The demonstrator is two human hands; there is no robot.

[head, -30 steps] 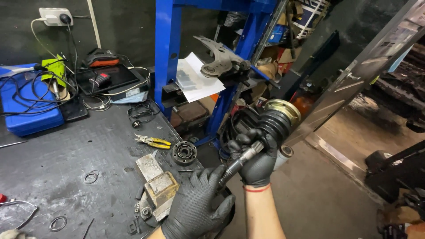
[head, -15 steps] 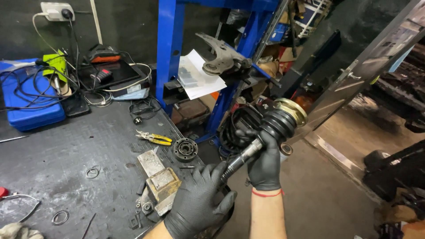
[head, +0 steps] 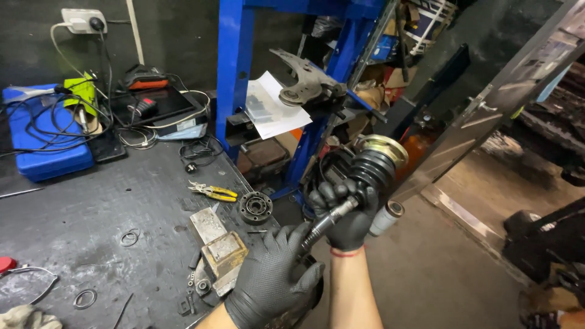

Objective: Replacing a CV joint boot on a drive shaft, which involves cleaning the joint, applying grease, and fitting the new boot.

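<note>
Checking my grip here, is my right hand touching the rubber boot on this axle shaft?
Touching. The head view shows the right hand with fingers wrapped against the rubber boot.

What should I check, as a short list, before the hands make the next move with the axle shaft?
1. Right hand has a grip on the axle shaft just below the rubber boot: ok.
2. Left hand has a grip on the lower end of the shaft: ok, fingers wrapped around it.
3. Both hands wear black gloves: ok.
4. Rubber boot free of tears: cannot tell, only one side shows.
5. Bench space beside the hands: not ok, metal blocks, a bearing ring and yellow pliers lie there.
6. Lower tip of the shaft: cannot tell, hidden by the left hand.
</note>
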